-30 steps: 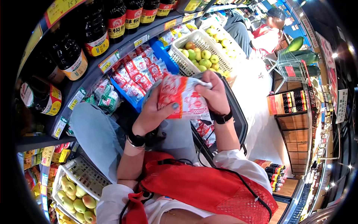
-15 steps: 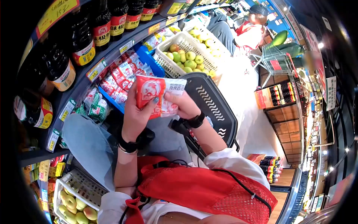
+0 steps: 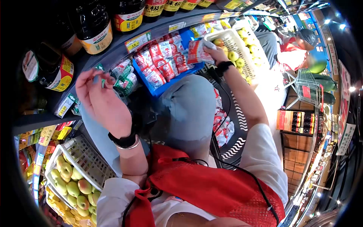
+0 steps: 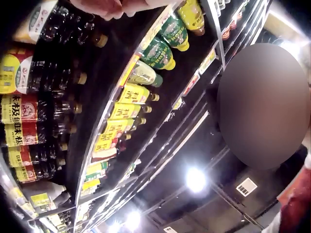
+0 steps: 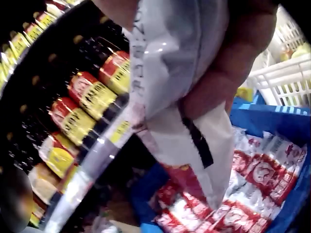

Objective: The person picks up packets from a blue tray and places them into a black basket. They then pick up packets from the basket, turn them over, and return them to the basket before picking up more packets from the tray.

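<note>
My right hand (image 3: 217, 55) grips a red-and-white plastic packet (image 3: 198, 52) over the right end of a blue bin (image 3: 177, 80). In the right wrist view the fingers curl round the packet's pale back (image 5: 167, 63), above the similar packets (image 5: 265, 172) in the bin. My left hand (image 3: 103, 100) is raised near the shelf edge, loosely bent and holding nothing. Only a bit of the left hand (image 4: 112, 6) shows at the top of the left wrist view. Green-and-white packets (image 3: 124, 78) lie just beyond it, left of the bin.
Dark sauce bottles (image 3: 93, 32) line the shelf above. A black basket (image 3: 239, 113) with more red-and-white packets (image 3: 223, 126) stands by my knee. Crates of apples stand at the back (image 3: 227, 36) and lower left (image 3: 81, 159). A person (image 3: 293, 53) sits near a shopping cart (image 3: 308, 90).
Both hands were on the packet in front of me. My left hand has let go and moved left and up; my right hand has carried the packet to the bin's right end.
</note>
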The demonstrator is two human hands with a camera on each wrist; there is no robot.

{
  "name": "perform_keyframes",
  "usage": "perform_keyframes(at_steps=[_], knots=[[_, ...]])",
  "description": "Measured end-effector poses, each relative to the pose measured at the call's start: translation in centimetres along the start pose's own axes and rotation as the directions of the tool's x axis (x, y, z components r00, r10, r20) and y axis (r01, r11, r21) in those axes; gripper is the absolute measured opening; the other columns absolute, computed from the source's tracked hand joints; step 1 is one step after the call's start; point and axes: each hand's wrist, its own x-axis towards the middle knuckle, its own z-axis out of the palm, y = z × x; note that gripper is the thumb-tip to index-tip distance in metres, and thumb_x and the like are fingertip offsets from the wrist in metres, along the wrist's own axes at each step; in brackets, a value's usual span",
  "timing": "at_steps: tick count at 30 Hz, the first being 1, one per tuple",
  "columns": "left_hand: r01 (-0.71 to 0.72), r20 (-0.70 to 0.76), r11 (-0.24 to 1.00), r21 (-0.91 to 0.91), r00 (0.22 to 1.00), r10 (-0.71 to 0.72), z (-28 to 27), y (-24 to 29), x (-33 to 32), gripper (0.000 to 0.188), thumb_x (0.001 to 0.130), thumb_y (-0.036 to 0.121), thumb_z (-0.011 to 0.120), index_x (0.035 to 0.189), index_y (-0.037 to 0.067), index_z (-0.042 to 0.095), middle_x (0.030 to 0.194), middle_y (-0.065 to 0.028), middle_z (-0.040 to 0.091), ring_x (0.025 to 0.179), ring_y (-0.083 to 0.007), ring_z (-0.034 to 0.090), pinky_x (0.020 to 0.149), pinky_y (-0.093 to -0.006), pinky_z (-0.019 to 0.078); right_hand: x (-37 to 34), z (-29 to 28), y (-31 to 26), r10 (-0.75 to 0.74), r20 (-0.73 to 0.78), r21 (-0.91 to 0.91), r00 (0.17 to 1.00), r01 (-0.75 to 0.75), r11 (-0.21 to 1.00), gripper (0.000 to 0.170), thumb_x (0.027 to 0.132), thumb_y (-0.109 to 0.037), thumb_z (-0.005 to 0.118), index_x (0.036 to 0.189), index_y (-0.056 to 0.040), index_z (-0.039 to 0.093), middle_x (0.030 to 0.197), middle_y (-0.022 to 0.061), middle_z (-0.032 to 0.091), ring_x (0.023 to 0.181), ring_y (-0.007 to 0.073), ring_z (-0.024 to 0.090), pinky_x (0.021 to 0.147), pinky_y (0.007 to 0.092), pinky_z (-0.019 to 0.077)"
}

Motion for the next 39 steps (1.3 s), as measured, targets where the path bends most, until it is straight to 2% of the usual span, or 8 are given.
perform_keyframes(at_steps=[12, 16, 23, 28, 30, 31, 34, 39], knots=[[-0.117, 0.064, 0.981, -0.157, 0.990, 0.129, 0.2, -1.7, 1.8, 0.008, 0.081, 0.002, 0.048, 0.089, 0.006, 0.046, 0.093, -0.0060, 0.044, 0.077, -0.0152, 0.040, 0.065, -0.0290, 0.0335, 21.0, -2.1, 11.6, -0.129, -0.073, -0.684, 0.989, 0.045, 0.728, 0.059, 0.063, -0.005, 0.076, 0.118, -0.0005, 0.054, 0.088, 0.0068, 0.063, 0.069, 0.0139, 0.059, 0.061, 0.0235, 0.0463], [-0.060, 0.096, 0.978, -0.200, 0.992, 0.080, 0.0, -2.4, 1.7, 0.007, 0.083, 0.002, 0.047, 0.089, 0.006, 0.047, 0.093, -0.0062, 0.044, 0.076, -0.0154, 0.040, 0.064, -0.0291, 0.0334, 11.1, 1.0, 4.7, 0.132, 0.010, -0.236, 0.991, -0.126, 0.964, 0.040, 0.077, -0.012, 0.067, 0.115, -0.0080, 0.058, 0.102, 0.0021, 0.061, 0.090, 0.0131, 0.057, 0.075, 0.0322, 0.0474], [-0.029, 0.136, 0.979, -0.201, 0.989, 0.058, 0.5, -2.3, 0.6, 0.007, 0.084, 0.002, 0.045, 0.088, 0.006, 0.047, 0.092, -0.0074, 0.045, 0.075, -0.0155, 0.041, 0.066, -0.0293, 0.0345, -9.6, -5.2, -2.4, -0.226, -0.213, 0.327, 0.951, 0.287, 0.900, 0.027, 0.090, -0.006, 0.050, 0.116, 0.0016, 0.052, 0.111, 0.0129, 0.058, 0.097, 0.0232, 0.059, 0.086, 0.0339, 0.0491], [-0.034, 0.194, 0.981, -0.192, 0.978, 0.072, 0.4, -1.8, -0.3, 0.005, 0.085, 0.003, 0.045, 0.088, 0.006, 0.048, 0.093, -0.0081, 0.047, 0.075, -0.0152, 0.042, 0.067, -0.0295, 0.0358, -17.6, -15.2, 10.4, -0.160, -0.417, -0.454, 0.895, -0.053, 0.889, 0.015, 0.087, -0.008, 0.054, 0.097, -0.0017, 0.064, 0.086, 0.0103, 0.067, 0.075, 0.0204, 0.064, 0.069, 0.0292, 0.0507], [-0.037, 0.232, 0.975, -0.220, 0.969, 0.089, 0.7, -1.9, -0.7, 0.007, 0.086, 0.003, 0.044, 0.089, 0.005, 0.050, 0.092, -0.0079, 0.047, 0.076, -0.0148, 0.042, 0.067, -0.0301, 0.0357, -19.7, -14.6, 13.9, -0.131, -0.278, -0.931, 0.952, -0.233, 0.280, 0.021, 0.078, -0.017, 0.059, 0.094, -0.0036, 0.065, 0.086, 0.0214, 0.063, 0.081, 0.0359, 0.062, 0.072, 0.0387, 0.0493], [-0.035, 0.231, 0.974, -0.225, 0.969, 0.088, 0.9, -1.9, -0.9, 0.008, 0.086, 0.003, 0.044, 0.090, 0.005, 0.051, 0.093, -0.0078, 0.047, 0.076, -0.0150, 0.042, 0.068, -0.0306, 0.0355, -17.4, -20.0, 23.1, -0.135, 0.031, -0.986, 0.990, 0.052, 0.159, 0.024, 0.081, -0.026, 0.055, 0.088, -0.0066, 0.065, 0.088, 0.0185, 0.064, 0.082, 0.0351, 0.062, 0.073, 0.0431, 0.0493], [-0.027, 0.280, 0.981, -0.190, 0.957, 0.080, 0.7, -1.5, -1.9, 0.010, 0.085, 0.003, 0.044, 0.091, 0.006, 0.052, 0.096, -0.0079, 0.047, 0.078, -0.0160, 0.041, 0.068, -0.0316, 0.0350, -16.3, -16.9, 28.1, -0.082, -0.064, -0.812, 0.995, -0.005, 0.583, 0.029, 0.076, -0.018, 0.065, 0.102, -0.0045, 0.064, 0.085, 0.0148, 0.065, 0.085, 0.0274, 0.063, 0.075, 0.0351, 0.0479], [-0.074, 0.307, 0.979, -0.189, 0.943, 0.130, 0.8, -1.5, -2.3, 0.011, 0.085, 0.003, 0.043, 0.090, 0.005, 0.051, 0.096, -0.0101, 0.051, 0.075, -0.0176, 0.045, 0.066, -0.0307, 0.0369, -11.4, -10.6, 25.5, -0.437, -0.246, -0.884, 0.865, -0.016, 0.467, 0.041, 0.072, -0.014, 0.063, 0.110, 0.0009, 0.054, 0.110, 0.0219, 0.055, 0.104, 0.0383, 0.052, 0.088, 0.0428, 0.0443]])
